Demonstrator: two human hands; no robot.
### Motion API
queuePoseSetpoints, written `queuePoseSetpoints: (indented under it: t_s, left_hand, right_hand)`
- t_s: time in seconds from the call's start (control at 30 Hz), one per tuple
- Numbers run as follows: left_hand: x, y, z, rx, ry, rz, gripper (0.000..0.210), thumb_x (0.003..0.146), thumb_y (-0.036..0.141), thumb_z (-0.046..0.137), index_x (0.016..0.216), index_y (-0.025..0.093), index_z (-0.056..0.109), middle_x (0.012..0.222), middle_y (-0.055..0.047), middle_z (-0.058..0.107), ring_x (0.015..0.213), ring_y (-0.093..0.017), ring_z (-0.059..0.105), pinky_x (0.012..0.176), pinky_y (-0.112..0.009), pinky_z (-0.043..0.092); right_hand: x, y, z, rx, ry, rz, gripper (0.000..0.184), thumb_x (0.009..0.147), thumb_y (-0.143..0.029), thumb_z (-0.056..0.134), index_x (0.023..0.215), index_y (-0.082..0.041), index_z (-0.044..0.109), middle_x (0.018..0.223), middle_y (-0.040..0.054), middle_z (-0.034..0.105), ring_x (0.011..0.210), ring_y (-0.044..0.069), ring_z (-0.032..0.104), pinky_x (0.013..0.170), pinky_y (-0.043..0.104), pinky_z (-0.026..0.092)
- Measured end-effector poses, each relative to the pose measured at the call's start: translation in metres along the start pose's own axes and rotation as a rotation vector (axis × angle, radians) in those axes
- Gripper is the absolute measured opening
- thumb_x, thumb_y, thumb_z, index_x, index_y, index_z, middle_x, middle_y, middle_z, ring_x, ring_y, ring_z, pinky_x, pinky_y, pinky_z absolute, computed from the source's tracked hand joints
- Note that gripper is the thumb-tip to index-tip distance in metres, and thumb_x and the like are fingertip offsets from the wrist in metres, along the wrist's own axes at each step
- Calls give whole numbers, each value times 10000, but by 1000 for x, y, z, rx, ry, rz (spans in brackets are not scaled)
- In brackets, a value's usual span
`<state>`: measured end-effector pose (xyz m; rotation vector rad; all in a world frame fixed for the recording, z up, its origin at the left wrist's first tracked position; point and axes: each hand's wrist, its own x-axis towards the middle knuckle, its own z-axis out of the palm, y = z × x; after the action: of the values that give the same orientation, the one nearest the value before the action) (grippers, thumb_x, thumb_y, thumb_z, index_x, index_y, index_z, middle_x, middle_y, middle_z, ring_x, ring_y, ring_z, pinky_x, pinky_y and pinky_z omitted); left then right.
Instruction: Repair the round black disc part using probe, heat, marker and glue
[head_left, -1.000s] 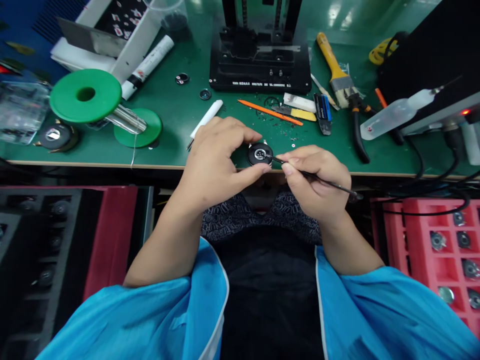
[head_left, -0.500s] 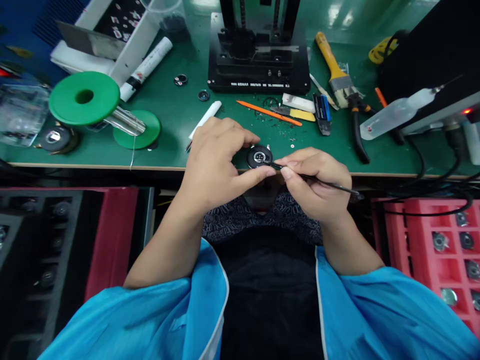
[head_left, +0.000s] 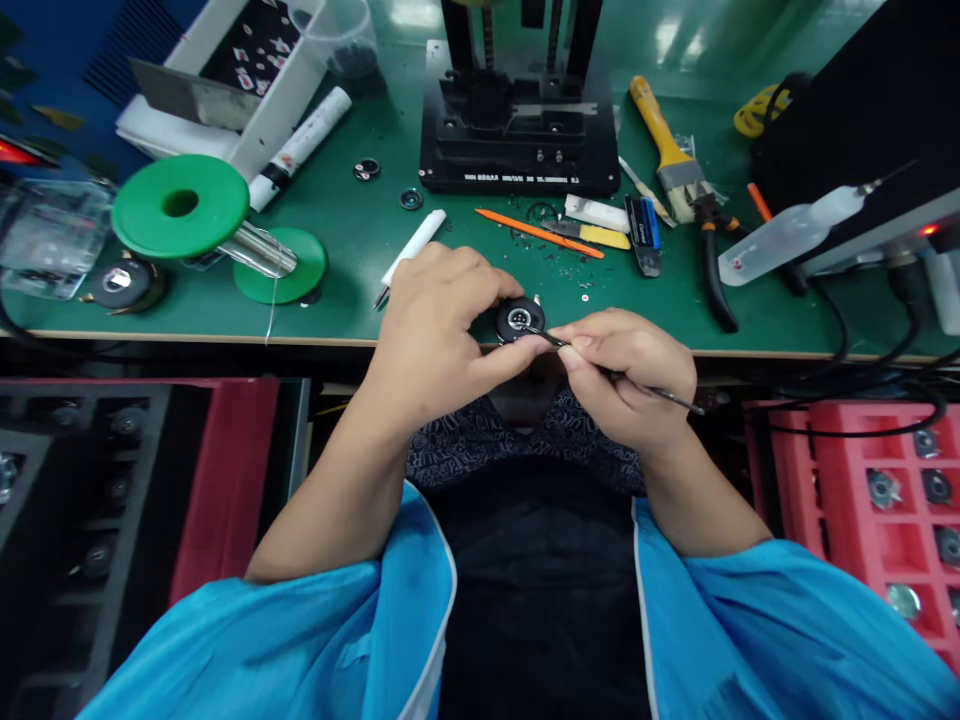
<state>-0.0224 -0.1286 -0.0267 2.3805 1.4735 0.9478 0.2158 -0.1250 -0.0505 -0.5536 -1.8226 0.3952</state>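
Note:
My left hand (head_left: 442,325) curls its thumb and fingers around a small round black part (head_left: 510,332) at the bench's front edge. The part's pale, ring-shaped centre has several small pins or holes and faces up. A thin dark metal pick (head_left: 559,342) is pinched in my right hand (head_left: 634,370). Its tip reaches the pale centre of the round part, and its rear end sticks out to the right below my fingers. My left thumb lies close to the pick's tip, and the fingertips of both hands nearly meet.
Behind my hands lie an orange stick (head_left: 538,233), a yellow-handled knife (head_left: 604,236) and a white pen (head_left: 414,245). A black press stand (head_left: 517,178) is at the back. Solder spool (head_left: 180,205) left; pliers (head_left: 716,270), brush (head_left: 660,130) and dropper bottle (head_left: 787,235) right. Pink foam tray (head_left: 847,470) lower right.
The pick's rear end has swung slightly down and left as my right hand turned a little. Its tip stays at the round part, which my left hand still holds. The whole view has shifted slightly.

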Motion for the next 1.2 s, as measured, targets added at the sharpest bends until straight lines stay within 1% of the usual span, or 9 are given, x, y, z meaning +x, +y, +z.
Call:
queuePoseSetpoints:
  t_s: [0.1,0.27,0.37,0.47,0.57,0.63,0.8,0.93,1.2]
  left_hand:
    - [0,0,0,13,-5,2,302,1012,563,794,1152,296,779,1083,-71,818,1045,-378,748,949,-590,522]
    - [1,0,0,-1,-19,9,305,1005,549,819,1144,281,774,1087,-75,820,1038,-379,746,948,-589,523]
    - [1,1,0,-7,-14,4,234,1003,475,803,1137,287,768,1081,-70,816,1035,-366,746,959,-584,525]
    - [2,2,1,-10,-16,-12,201,988,439,793,1126,296,763,1061,-57,808,1030,-351,747,968,-579,534]
    - [1,2,0,-8,-16,-18,249,999,500,808,1135,297,757,1082,-55,814,1045,-353,749,979,-585,541]
    - [0,1,0,-12,-17,-12,283,1006,530,815,1158,298,760,1103,-61,818,1059,-359,750,985,-594,543]
    - [0,-1,-2,-25,-32,-12,350,1010,564,796,1270,329,789,1169,-66,831,1098,-371,759,997,-606,556]
    - [0,-1,-3,-21,-50,-15,380,1009,586,784,1298,340,800,1181,-71,826,1119,-379,762,1015,-616,563]
    - [0,-1,-3,-19,-48,-20,369,1003,586,770,1287,354,807,1186,-74,830,1116,-383,765,1020,-625,574]
  right_hand:
    - [-2,1,-3,-82,-34,-81,174,1010,-86,836,1021,-235,747,1068,53,929,884,204,911,779,332,745]
    - [-5,3,-5,-130,-73,-110,166,1031,-95,838,1060,-240,763,1107,59,938,897,205,917,791,342,753]
    - [-7,6,-3,-129,-46,-168,177,1041,-95,823,1134,-237,772,1154,93,940,899,222,920,761,353,744]
    - [-9,7,-1,-133,-29,-192,198,1041,-81,812,1179,-217,772,1178,127,937,923,226,921,781,354,741]
    - [-8,6,0,-125,-47,-120,188,1021,-74,822,1099,-237,770,1152,75,938,942,211,920,816,345,753]
    - [-7,4,0,-76,-24,-66,191,1008,-79,829,1048,-253,760,1117,43,934,933,210,918,809,349,761]
    - [-3,-1,-1,64,8,64,222,971,-44,828,1006,-250,751,1073,34,914,965,219,922,798,328,759]
    - [-1,-3,0,78,13,85,233,971,-38,826,955,-248,729,1014,9,895,952,205,914,808,317,748]
    - [3,-5,1,78,14,100,222,995,-61,816,953,-266,741,964,-6,887,930,203,907,800,334,752]
